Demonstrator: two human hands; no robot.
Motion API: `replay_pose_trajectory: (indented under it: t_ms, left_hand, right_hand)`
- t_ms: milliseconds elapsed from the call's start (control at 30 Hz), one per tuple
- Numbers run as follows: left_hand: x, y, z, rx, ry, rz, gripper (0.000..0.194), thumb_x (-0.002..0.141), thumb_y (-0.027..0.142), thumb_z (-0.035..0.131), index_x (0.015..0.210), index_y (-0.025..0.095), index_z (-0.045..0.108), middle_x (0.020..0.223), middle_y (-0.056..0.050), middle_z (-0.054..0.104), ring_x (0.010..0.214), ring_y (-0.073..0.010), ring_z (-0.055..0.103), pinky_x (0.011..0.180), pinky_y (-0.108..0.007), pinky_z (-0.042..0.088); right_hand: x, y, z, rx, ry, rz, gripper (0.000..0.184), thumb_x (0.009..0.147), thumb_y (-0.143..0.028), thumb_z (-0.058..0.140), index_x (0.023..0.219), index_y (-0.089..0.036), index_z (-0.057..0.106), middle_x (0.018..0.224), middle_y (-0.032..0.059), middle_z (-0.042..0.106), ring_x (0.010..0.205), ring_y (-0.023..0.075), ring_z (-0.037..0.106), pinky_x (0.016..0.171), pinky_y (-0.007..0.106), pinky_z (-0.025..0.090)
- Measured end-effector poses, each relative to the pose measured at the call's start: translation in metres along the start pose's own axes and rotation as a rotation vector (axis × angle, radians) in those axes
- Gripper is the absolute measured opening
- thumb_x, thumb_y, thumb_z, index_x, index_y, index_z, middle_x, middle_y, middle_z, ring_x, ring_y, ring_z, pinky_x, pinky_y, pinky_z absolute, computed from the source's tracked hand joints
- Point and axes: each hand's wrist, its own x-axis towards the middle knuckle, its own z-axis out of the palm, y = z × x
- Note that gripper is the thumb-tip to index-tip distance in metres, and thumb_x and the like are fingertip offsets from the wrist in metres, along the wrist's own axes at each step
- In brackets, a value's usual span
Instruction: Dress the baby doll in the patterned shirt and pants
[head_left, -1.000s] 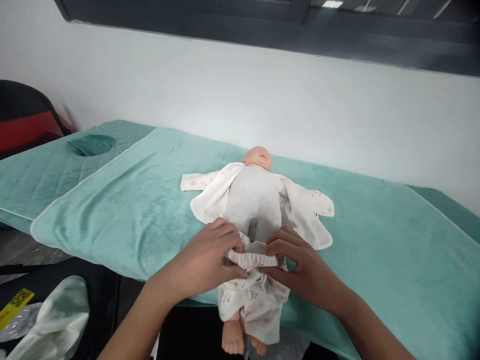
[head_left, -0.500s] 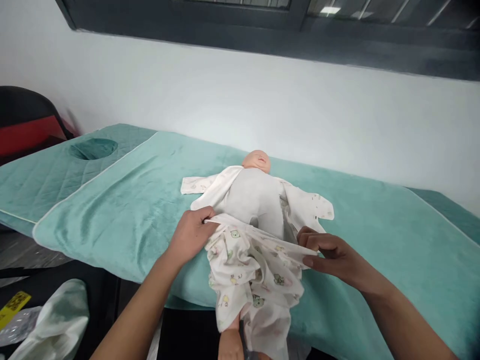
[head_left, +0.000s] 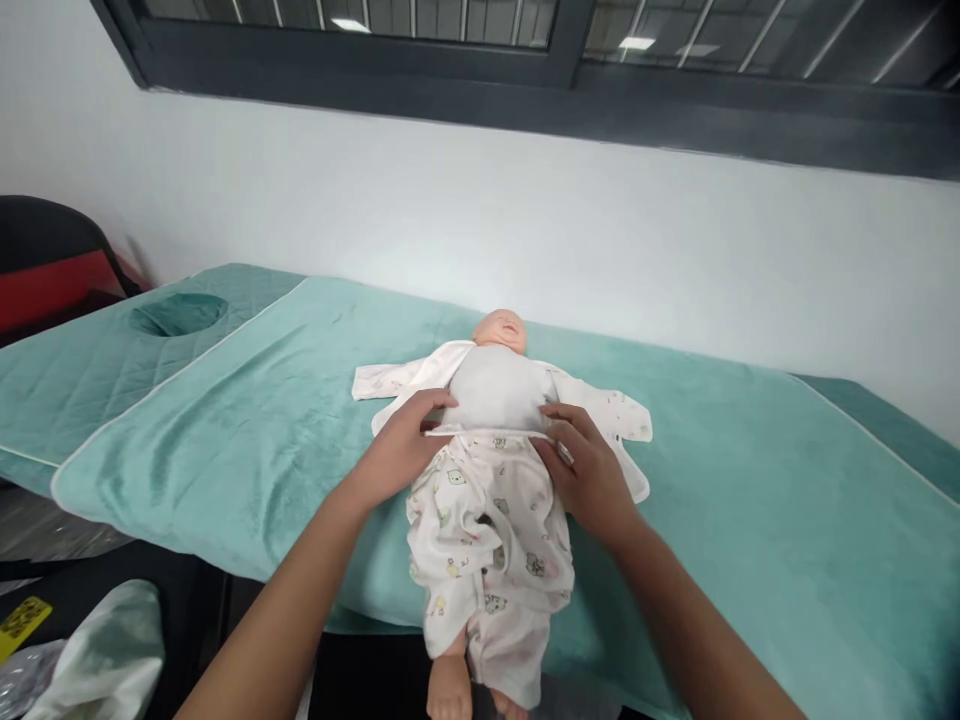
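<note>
A baby doll (head_left: 498, 388) lies on its back with its head toward the wall and a pale grey cloth torso. Printed white baby pants (head_left: 517, 520) cover its legs, and their waistband lies across the lower belly. My left hand (head_left: 405, 445) is closed on the waistband at one side, with its index finger on the torso. At the opposite side, my right hand (head_left: 589, 475) grips the same waistband between thumb and fingers. An unfastened white baby jacket (head_left: 600, 402) is spread beneath the doll, its sleeves out to both sides. The bare feet show below the hems.
A teal-covered massage bed (head_left: 720, 520) runs along the white wall, with a face hole (head_left: 180, 314) at its left end. A black and red chair (head_left: 56, 265) stands at far left. Cloth (head_left: 112, 650) and clear plastic (head_left: 26, 680) lie on a black surface at lower left.
The pants' waistband has moved up from the doll's thighs to its lower belly. Both hands have moved toward the torso and closer together, and both feet now show.
</note>
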Motion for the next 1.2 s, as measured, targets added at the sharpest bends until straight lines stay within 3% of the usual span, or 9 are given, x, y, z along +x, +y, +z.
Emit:
replay_pose_trajectory:
  t_ms: [133, 267, 433, 600, 767, 833, 933, 1033, 1200]
  left_hand:
    - [0.017, 0.005, 0.002, 0.102, -0.024, -0.069, 0.015, 0.081, 0.028, 0.052, 0.094, 0.022, 0.057, 0.104, -0.003, 0.064, 0.091, -0.0192, 0.058, 0.082, -0.031, 0.044]
    - [0.050, -0.004, 0.008, 0.218, 0.142, -0.145, 0.010, 0.081, 0.031, 0.052, 0.083, 0.021, 0.055, 0.079, -0.001, 0.063, 0.076, -0.0185, 0.054, 0.073, -0.030, 0.041]
    - [0.082, -0.029, 0.018, 0.159, 0.187, -0.219, 0.017, 0.082, 0.036, 0.053, 0.078, 0.020, 0.056, 0.086, -0.005, 0.066, 0.085, -0.0209, 0.057, 0.077, -0.031, 0.041]
    - [0.065, -0.042, 0.018, 0.130, 0.128, -0.267, 0.030, 0.084, 0.044, 0.050, 0.083, 0.017, 0.063, 0.087, -0.007, 0.069, 0.083, -0.0243, 0.061, 0.075, -0.034, 0.044]
    - [0.043, -0.019, 0.010, 0.000, 0.001, -0.320, 0.029, 0.080, 0.036, 0.053, 0.093, 0.017, 0.072, 0.102, -0.009, 0.074, 0.098, -0.0281, 0.065, 0.082, -0.034, 0.049]
    - [0.039, -0.003, 0.009, -0.150, -0.074, -0.390, 0.033, 0.080, 0.039, 0.054, 0.098, 0.017, 0.072, 0.105, -0.009, 0.075, 0.102, -0.0295, 0.066, 0.082, -0.035, 0.051]
    - [0.036, 0.011, 0.012, -0.374, -0.133, -0.411, 0.035, 0.079, 0.043, 0.058, 0.099, 0.018, 0.072, 0.102, -0.008, 0.076, 0.103, -0.0298, 0.066, 0.089, -0.038, 0.050]
    - [0.040, 0.001, 0.018, -0.441, -0.070, -0.361, 0.034, 0.072, 0.046, 0.065, 0.090, 0.018, 0.074, 0.096, -0.010, 0.077, 0.108, -0.0322, 0.065, 0.094, -0.042, 0.049]
    - [0.049, -0.031, 0.029, -0.394, 0.107, -0.384, 0.031, 0.065, 0.045, 0.065, 0.081, 0.020, 0.074, 0.096, -0.011, 0.077, 0.115, -0.0374, 0.061, 0.091, -0.045, 0.051]
  right_hand:
    - [0.016, 0.003, 0.010, -0.141, -0.003, 0.080, 0.023, 0.099, -0.036, 0.039, 0.087, -0.022, 0.053, 0.104, 0.0081, 0.064, 0.096, 0.0232, 0.060, 0.079, 0.033, 0.041]
    - [0.044, 0.020, 0.014, -0.240, -0.012, 0.248, 0.030, 0.097, -0.044, 0.039, 0.077, -0.024, 0.048, 0.063, 0.0002, 0.051, 0.062, 0.0192, 0.047, 0.061, 0.030, 0.027]
    - [0.069, 0.047, 0.030, -0.050, 0.065, 0.487, 0.032, 0.090, -0.048, 0.044, 0.070, -0.024, 0.040, 0.061, -0.0020, 0.047, 0.064, 0.0177, 0.043, 0.061, 0.028, 0.027]
    - [0.054, 0.062, 0.034, -0.011, 0.062, 0.538, 0.038, 0.086, -0.050, 0.048, 0.063, -0.023, 0.036, 0.058, -0.0028, 0.042, 0.061, 0.0159, 0.037, 0.060, 0.029, 0.027]
    - [0.046, 0.066, 0.021, 0.121, -0.053, 0.527, 0.016, 0.077, -0.032, 0.053, 0.067, -0.021, 0.048, 0.064, -0.0027, 0.050, 0.065, 0.0151, 0.045, 0.060, 0.027, 0.033]
    - [0.045, 0.064, 0.019, 0.286, -0.083, 0.554, 0.013, 0.076, -0.032, 0.055, 0.082, -0.020, 0.056, 0.073, -0.0013, 0.058, 0.068, 0.0156, 0.051, 0.062, 0.027, 0.039]
    - [0.040, 0.061, 0.018, 0.657, -0.096, 0.650, 0.031, 0.074, -0.030, 0.063, 0.102, -0.019, 0.058, 0.086, 0.0019, 0.065, 0.071, 0.0165, 0.058, 0.063, 0.028, 0.045]
    - [0.035, 0.063, 0.016, 0.893, -0.149, 0.716, 0.032, 0.070, -0.027, 0.070, 0.100, -0.019, 0.062, 0.083, 0.0020, 0.067, 0.069, 0.0168, 0.060, 0.063, 0.029, 0.048]
    - [0.034, 0.070, 0.011, 0.978, -0.259, 0.730, 0.021, 0.069, -0.029, 0.073, 0.086, -0.017, 0.068, 0.069, 0.0010, 0.065, 0.066, 0.0173, 0.059, 0.061, 0.030, 0.049]
